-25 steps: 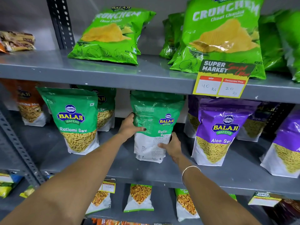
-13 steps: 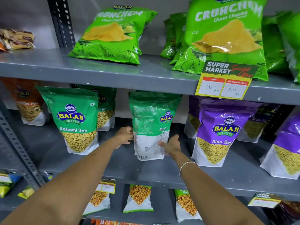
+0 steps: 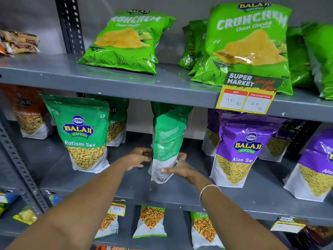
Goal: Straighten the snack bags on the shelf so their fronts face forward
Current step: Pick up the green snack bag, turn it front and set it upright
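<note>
A green Ratlami Sev bag (image 3: 168, 139) stands mid-way along the middle shelf (image 3: 126, 188), turned nearly edge-on so its printed back panel shows. My left hand (image 3: 137, 157) grips its lower left edge. My right hand (image 3: 180, 168) holds its lower right side, thumb across the white bottom. To the left another green Ratlami Sev bag (image 3: 81, 134) faces forward. To the right a purple Aloo Sev bag (image 3: 241, 150) faces forward too.
Green Crunchem chip bags (image 3: 126, 40) lie on the top shelf behind a yellow price card (image 3: 246, 98). More purple bags (image 3: 313, 166) stand at far right, an orange bag (image 3: 28, 116) at far left. Small packets (image 3: 151, 221) fill the lower shelf. A slotted upright (image 3: 16, 163) runs down the left.
The bag between my hands has rotated from showing its back flat-on to nearly edge-on. Both hands slid down to its lower part.
</note>
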The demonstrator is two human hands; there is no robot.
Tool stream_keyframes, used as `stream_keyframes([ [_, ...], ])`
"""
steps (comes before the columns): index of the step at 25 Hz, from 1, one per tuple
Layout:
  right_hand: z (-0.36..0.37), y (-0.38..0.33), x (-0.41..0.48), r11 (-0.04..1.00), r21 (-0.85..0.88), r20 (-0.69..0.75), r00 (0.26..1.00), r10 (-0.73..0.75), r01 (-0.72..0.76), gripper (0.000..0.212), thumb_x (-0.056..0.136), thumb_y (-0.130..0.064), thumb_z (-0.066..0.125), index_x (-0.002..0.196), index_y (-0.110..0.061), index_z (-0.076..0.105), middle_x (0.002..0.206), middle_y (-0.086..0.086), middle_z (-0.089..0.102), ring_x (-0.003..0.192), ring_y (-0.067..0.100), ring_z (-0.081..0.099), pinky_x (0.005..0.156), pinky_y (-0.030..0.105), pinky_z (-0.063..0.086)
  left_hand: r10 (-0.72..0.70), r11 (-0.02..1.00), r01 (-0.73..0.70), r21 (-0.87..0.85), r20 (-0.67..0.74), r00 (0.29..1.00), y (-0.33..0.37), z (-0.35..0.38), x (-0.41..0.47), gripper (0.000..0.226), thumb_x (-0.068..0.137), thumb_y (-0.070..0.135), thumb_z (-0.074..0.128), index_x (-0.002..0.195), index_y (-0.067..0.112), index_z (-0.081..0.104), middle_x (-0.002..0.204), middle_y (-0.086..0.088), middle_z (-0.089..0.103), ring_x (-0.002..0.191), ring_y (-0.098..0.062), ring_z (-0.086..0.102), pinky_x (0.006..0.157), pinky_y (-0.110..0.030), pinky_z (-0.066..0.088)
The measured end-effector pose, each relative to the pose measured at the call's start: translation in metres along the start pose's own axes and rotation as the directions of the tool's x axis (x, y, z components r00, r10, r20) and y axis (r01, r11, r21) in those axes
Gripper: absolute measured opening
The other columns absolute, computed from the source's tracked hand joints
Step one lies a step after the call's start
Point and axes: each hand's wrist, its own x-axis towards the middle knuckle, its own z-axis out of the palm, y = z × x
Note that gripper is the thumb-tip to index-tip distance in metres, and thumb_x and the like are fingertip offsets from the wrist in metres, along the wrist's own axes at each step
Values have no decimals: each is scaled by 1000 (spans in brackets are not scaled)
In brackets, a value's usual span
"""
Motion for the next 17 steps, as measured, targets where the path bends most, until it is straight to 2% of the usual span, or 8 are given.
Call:
stream_keyframes([
  [3, 8, -3, 1, 995, -100, -69, 998, -13, 6, 109, 46, -33, 87, 133, -14, 25, 128, 4, 38, 130, 19, 37, 111, 37, 35, -18, 1000, 18, -16, 43, 999, -5, 4, 0, 62, 86, 0, 57, 141, 21, 37, 142, 2, 48, 126, -18, 46, 96, -38, 33],
  [5, 13, -7, 0, 985, -170, -100, 994, -39, 22, 116, 39, -40, 84, 138, -17, 27, 132, 7, 34, 131, 19, 30, 116, 41, 29, -21, 999, 22, -28, 37, 999, -8, 6, 3, 71, 84, 2, 61, 145, 22, 31, 143, -3, 49, 132, -22, 44, 101, -42, 33],
  [7, 16, -9, 2, 991, -123, -112, 991, -72, 58, 112, 46, -28, 88, 136, -13, 24, 133, 7, 38, 131, 20, 35, 113, 37, 33, -25, 999, 26, -37, 18, 1000, -11, 6, 6, 77, 82, 5, 65, 146, 23, 27, 135, -8, 55, 125, -23, 48, 100, -43, 35],
  [11, 11, -11, 2, 993, -82, -70, 994, -87, 81, 83, 62, 0, 81, 121, -9, 24, 113, 1, 47, 112, 18, 49, 98, 31, 42, -21, 999, 22, -26, 14, 1000, -8, 7, 5, 74, 79, 6, 68, 142, 24, 33, 116, -4, 52, 113, -18, 47, 99, -40, 36],
  [13, 5, -12, 2, 993, -93, -54, 995, -83, 78, 84, 55, -4, 82, 119, -12, 28, 116, 5, 52, 114, 22, 52, 104, 40, 44, -11, 1000, 11, -18, -31, 999, -3, 5, 3, 56, 79, 3, 67, 128, 19, 45, 119, -2, 47, 109, -16, 43, 91, -34, 37],
  [15, 0, -12, 4, 982, -175, -73, 994, -84, 70, 99, 42, -20, 79, 130, -16, 34, 124, 10, 48, 121, 24, 46, 108, 43, 40, 2, 1000, 0, 25, -76, 997, 2, 2, 0, 39, 79, 1, 65, 111, 16, 48, 116, -5, 48, 99, -14, 45, 73, -26, 37],
  [16, -3, -13, 4, 970, -236, -69, 995, -77, 58, 103, 39, -24, 76, 134, -18, 35, 126, 11, 44, 122, 23, 42, 110, 40, 38, 3, 999, 0, 32, -93, 996, 3, 1, 0, 41, 79, 0, 66, 111, 13, 46, 119, -10, 50, 99, -15, 47, 69, -25, 37],
  [17, -6, -15, 3, 965, -256, -61, 996, -67, 49, 104, 40, -24, 75, 136, -19, 36, 127, 11, 43, 123, 24, 40, 110, 39, 37, -4, 1000, 6, 21, -97, 995, 4, 1, 1, 49, 79, -1, 67, 119, 10, 42, 126, -14, 52, 107, -20, 50, 74, -26, 39],
])
